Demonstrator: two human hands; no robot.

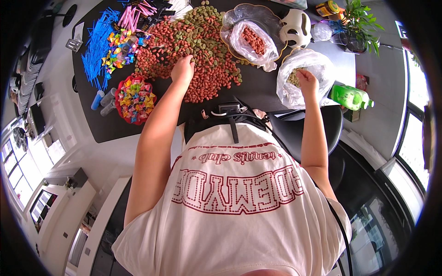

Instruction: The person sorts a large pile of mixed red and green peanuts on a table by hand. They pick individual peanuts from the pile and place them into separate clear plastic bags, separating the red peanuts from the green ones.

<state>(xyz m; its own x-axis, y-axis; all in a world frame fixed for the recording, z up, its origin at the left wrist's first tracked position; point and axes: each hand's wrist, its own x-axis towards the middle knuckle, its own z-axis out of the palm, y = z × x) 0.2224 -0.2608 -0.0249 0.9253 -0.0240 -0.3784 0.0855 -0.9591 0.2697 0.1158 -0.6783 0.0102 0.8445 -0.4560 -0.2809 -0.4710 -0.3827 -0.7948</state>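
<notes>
A mixed heap of red-skinned peanuts (pixel 203 88) and flat green beans (pixel 202 17) spreads over the black table. My left hand (pixel 182 71) is at the heap's middle, fingertips drawn together beside a green bean; whether it grips one is unclear. At the right, my right hand (pixel 308 82) reaches into the mouth of a clear plastic bag (pixel 285 91), fingers bunched over green beans (pixel 293 78) inside; anything between them is hidden. Another plastic bag (pixel 269 57), holding red peanuts (pixel 253 40), lies on a gold-rimmed, scalloped glass dish (pixel 241 13).
Left of the heap are blue sticks (pixel 98 45), pink sticks (pixel 129 19), small colourful pieces (pixel 121 51) and a red bowl (pixel 119 107) of similar pieces. A black-and-white object (pixel 296 27), a potted plant (pixel 359 26) and green bottles (pixel 348 96) stand at the right. A black chair (pixel 321 127) adjoins the table.
</notes>
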